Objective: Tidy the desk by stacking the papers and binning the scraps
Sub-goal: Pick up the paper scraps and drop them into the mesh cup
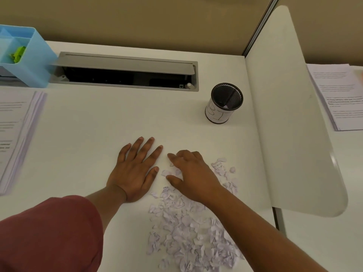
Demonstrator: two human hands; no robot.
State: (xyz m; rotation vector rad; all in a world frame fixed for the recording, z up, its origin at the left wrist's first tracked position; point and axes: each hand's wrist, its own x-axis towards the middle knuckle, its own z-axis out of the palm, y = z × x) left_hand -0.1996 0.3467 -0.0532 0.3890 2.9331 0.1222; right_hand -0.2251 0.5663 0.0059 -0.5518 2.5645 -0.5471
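A heap of torn paper scraps [188, 230] is spread over the desk [94, 122] toward its near edge, right of the middle, with a few stray pieces reaching up toward the right-hand divider panel [290, 122]. The right hand [191, 174] is laid on the far end of the heap, its fingers loosely bent and spread over the scraps; whether any piece is actually pinched in that grip cannot be told. The left hand [135, 169] is pressed flat on the bare desk just beside the heap, fingers straight and fanned wide, nothing held. A black mesh cup [224, 103] wrapped in a white label (a small scrap can be seen inside it) is stood upright near the right edge, well beyond the hands. A stack of printed papers [17, 134] is placed along the left edge, and a light blue organiser [29, 59] is set at the far left corner beside the open cable tray [125, 71]. A second paper stack [339, 95] is seen past the divider.
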